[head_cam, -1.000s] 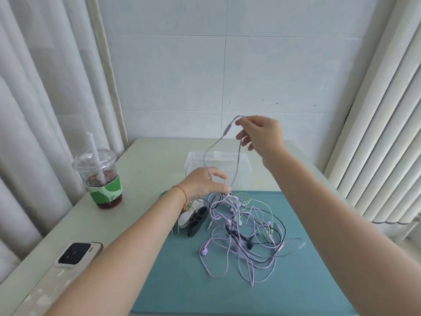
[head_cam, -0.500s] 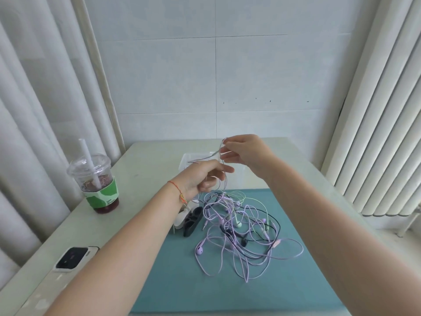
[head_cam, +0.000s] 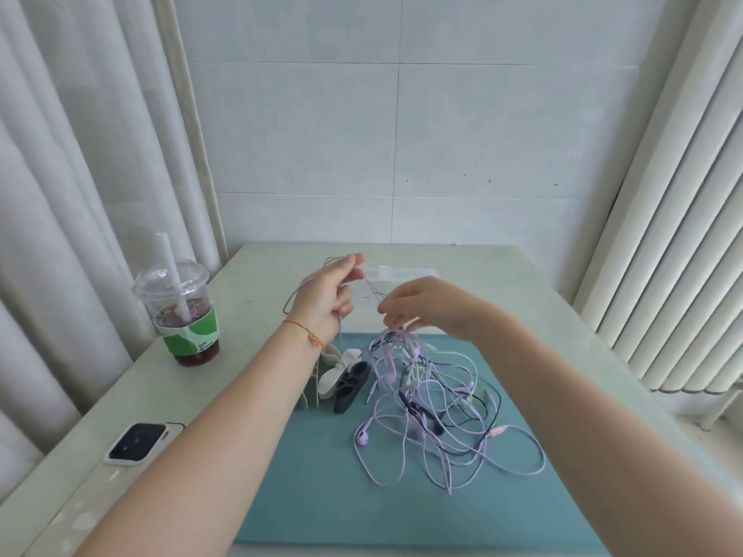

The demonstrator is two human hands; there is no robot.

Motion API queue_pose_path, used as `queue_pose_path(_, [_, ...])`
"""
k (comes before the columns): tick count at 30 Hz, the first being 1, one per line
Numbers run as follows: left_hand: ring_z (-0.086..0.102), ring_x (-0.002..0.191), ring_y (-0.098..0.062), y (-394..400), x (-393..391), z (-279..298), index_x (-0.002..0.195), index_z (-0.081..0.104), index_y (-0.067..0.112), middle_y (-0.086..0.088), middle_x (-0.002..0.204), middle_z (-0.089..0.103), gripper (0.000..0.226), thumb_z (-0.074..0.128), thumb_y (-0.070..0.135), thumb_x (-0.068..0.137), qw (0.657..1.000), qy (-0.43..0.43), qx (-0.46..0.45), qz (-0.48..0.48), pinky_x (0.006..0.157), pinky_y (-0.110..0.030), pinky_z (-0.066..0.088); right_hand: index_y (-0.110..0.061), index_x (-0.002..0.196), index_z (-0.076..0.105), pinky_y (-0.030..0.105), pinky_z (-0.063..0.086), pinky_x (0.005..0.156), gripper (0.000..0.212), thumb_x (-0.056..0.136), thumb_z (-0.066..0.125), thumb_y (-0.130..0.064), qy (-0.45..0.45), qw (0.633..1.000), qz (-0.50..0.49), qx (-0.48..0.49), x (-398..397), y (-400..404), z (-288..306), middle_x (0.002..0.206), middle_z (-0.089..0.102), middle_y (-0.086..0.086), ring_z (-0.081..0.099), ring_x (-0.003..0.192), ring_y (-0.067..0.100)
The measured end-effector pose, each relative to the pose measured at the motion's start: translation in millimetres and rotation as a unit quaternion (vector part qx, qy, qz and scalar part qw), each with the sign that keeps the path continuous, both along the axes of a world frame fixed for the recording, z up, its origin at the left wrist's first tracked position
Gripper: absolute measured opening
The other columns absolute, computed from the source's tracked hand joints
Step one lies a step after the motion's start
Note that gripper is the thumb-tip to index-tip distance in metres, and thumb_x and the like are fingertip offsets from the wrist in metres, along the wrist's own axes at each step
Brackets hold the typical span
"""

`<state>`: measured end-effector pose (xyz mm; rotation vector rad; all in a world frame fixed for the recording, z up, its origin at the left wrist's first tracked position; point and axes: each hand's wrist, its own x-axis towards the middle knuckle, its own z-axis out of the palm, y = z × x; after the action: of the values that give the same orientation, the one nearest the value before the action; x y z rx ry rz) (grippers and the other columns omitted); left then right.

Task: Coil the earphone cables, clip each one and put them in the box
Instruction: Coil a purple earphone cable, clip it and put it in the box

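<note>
While the clear plastic box [head_cam: 406, 273] sits at the far side of the counter [head_cam: 249, 315], mostly behind my hands, I can't make out anything inside it. Lidded plastic cup [head_cam: 181, 311] on the left: dark reddish drink in the bottom, white straw upright, green sleeve round it. My left hand [head_cam: 325, 299] is raised above the near edge of the box, fingers curled, thumb and forefinger pinching a thin cable [head_cam: 372, 291] that runs across to my right hand [head_cam: 422, 305]. Right hand is held palm down just beside the left, fingers bent downward over the top of the tangle; a few strands lift toward the fingertips, but I cannot tell if they are actually gripped. The earphone tangle [head_cam: 438, 412] lies on the teal mat [head_cam: 321, 496], uncoiled: mostly lilac leads, some pale green, some black, looped over one another, one lilac earbud at the left edge. White and black clips [head_cam: 345, 379] lie just left of the tangle on the mat's corner. A phone [head_cam: 138, 442] lies face down near the counter's left edge.
</note>
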<state>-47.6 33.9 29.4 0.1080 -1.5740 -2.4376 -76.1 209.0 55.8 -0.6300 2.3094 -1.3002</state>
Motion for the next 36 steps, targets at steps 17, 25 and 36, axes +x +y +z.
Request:
queue_pose_path(17, [0.035,0.034,-0.001,38,5,-13,0.103,0.072,0.019,-0.001,0.068,0.059,0.022,0.076,0.014,0.082,0.945,-0.112,-0.300,-0.063,0.037,-0.014,0.022,-0.008,0.087,0.056,0.031,0.050,0.061,0.012,0.097,0.050,-0.008,0.102,0.968,-0.157,-0.164,-11,17,17,0.075,0.070,0.012,0.064,0.063,0.024])
queue_pose_path(25, [0.034,0.037,-0.003,43,1,-11,0.097,0.072,0.028,0.001,0.066,0.051,0.015,0.069,0.018,0.086,0.936,-0.085,-0.337,-0.057,0.039,-0.016,0.026,-0.009,0.089,0.053,0.034,0.054,0.063,0.012,0.098,0.045,-0.010,0.065,0.977,-0.152,-0.136,-13,22,17,0.071,0.070,0.011,0.067,0.061,0.029])
queue_pose_path(36, [0.029,0.049,-0.011,45,0,-10,0.078,0.076,0.023,0.007,0.071,0.061,0.009,0.076,0.032,0.075,0.925,-0.113,-0.347,-0.104,0.041,-0.017,0.024,-0.011,0.088,0.051,0.032,0.054,0.054,0.013,0.098,0.043,-0.011,0.059,0.980,-0.156,-0.109,-16,28,16,0.067,0.067,0.011,0.061,0.055,0.025])
